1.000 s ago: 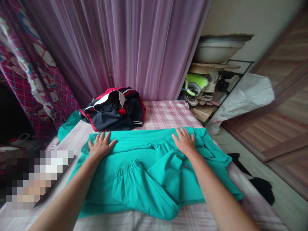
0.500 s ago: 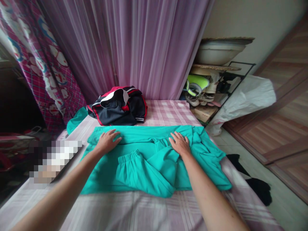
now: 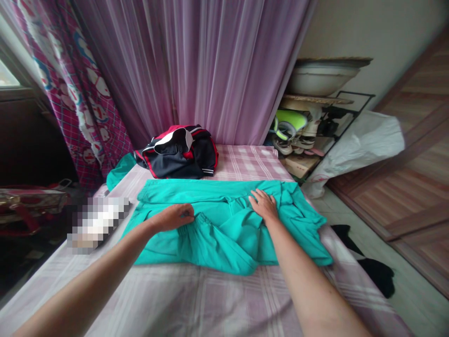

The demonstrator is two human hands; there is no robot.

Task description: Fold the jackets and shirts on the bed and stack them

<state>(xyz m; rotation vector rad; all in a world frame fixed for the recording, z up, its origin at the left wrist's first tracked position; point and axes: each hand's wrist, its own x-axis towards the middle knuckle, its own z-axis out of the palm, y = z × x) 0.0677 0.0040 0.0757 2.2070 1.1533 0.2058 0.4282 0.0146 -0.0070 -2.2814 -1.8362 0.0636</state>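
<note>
A teal garment (image 3: 168, 191) lies flat across the bed, with one section that ends in a gathered elastic cuff (image 3: 201, 224) folded over its middle. At the upper edge of that cuff, my left hand (image 3: 178, 216) is closed in a pinch on the fabric. My right hand (image 3: 264, 204) rests palm down on the garment's right part, fingers stretched out. Creases and bunched cloth show beneath and right of it. Whether the cuffed section is a sleeve or a trouser leg cannot be made out.
Behind the garment sits a heap of dark navy and red clothing (image 3: 178, 159) on the plaid bedsheet (image 3: 242, 161). A blurred-out object (image 3: 100, 224) lies at the left edge. To the right stand a shoe rack (image 3: 354, 114), a white plastic bag (image 3: 365, 145) and dark cloth on the floor.
My left hand has moved right and toward me from the garment's upper left, closing from spread fingers onto the cuff. The right hand stays nearly in place. The view has shifted slightly.
</note>
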